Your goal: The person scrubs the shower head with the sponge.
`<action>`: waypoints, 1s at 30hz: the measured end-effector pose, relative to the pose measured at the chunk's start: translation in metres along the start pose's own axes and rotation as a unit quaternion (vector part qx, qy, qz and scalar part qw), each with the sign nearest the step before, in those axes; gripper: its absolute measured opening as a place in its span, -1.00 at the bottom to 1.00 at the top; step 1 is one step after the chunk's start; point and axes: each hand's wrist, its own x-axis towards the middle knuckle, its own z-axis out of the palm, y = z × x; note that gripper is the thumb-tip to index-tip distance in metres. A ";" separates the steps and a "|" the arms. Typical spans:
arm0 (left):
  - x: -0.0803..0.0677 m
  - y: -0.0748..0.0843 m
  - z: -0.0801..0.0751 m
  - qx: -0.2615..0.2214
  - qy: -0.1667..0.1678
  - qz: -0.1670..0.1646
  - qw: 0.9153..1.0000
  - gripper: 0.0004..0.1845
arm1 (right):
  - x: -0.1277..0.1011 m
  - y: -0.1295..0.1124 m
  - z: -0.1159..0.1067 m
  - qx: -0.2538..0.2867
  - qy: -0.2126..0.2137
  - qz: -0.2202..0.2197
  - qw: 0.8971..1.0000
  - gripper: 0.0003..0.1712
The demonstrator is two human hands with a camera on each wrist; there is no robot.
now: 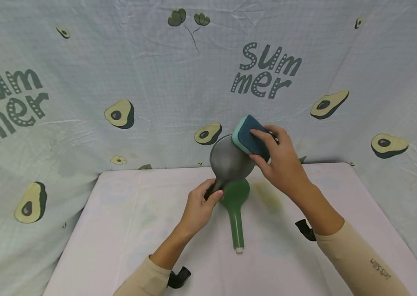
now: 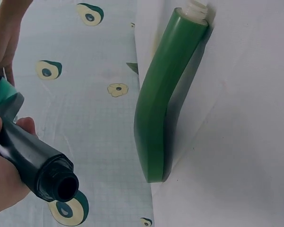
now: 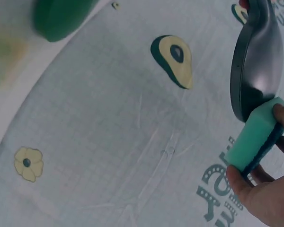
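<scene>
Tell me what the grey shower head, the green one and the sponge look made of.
Grey shower head: likely plastic with a satin metallic coating; soft sheen, black threaded neck. Green shower head: glossy moulded plastic, smooth, even colour, with a whitish threaded end. Sponge: soft teal foam with a darker, rough scouring layer on one face.

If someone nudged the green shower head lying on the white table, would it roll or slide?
The green plastic shower head probably slides or pivots rather than rolls: its broad round head lies flat on the white table. Its glossy, hard-looking surface suggests it is stiff and perhaps slippery. The curved handle in the left wrist view lifts clear of the table, so it may rock.
</scene>
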 end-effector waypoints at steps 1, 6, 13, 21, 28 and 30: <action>0.000 0.000 0.001 -0.003 -0.002 -0.002 1.000 -0.76 | -0.001 0.000 0.000 0.004 -0.001 0.007 1.000 -0.28; -0.002 0.004 0.002 -0.031 0.003 -0.019 0.999 -0.76 | -0.014 -0.008 0.011 -0.014 -0.008 -0.030 0.999 -0.26; 0.000 0.007 0.002 -0.050 0.035 -0.045 0.997 -0.79 | -0.043 -0.028 0.036 -0.072 0.005 -0.132 0.989 -0.22; 0.002 0.009 0.003 -0.058 0.057 -0.041 0.996 -0.79 | -0.045 -0.032 0.037 -0.078 0.014 -0.135 0.988 -0.24; -0.002 0.008 0.002 -0.058 0.055 -0.024 0.997 -0.84 | -0.015 -0.008 0.012 -0.023 -0.007 -0.018 1.000 -0.28; -0.002 0.007 0.001 -0.062 0.055 -0.021 0.996 -0.85 | -0.006 -0.004 0.007 -0.014 -0.015 -0.005 1.000 -0.29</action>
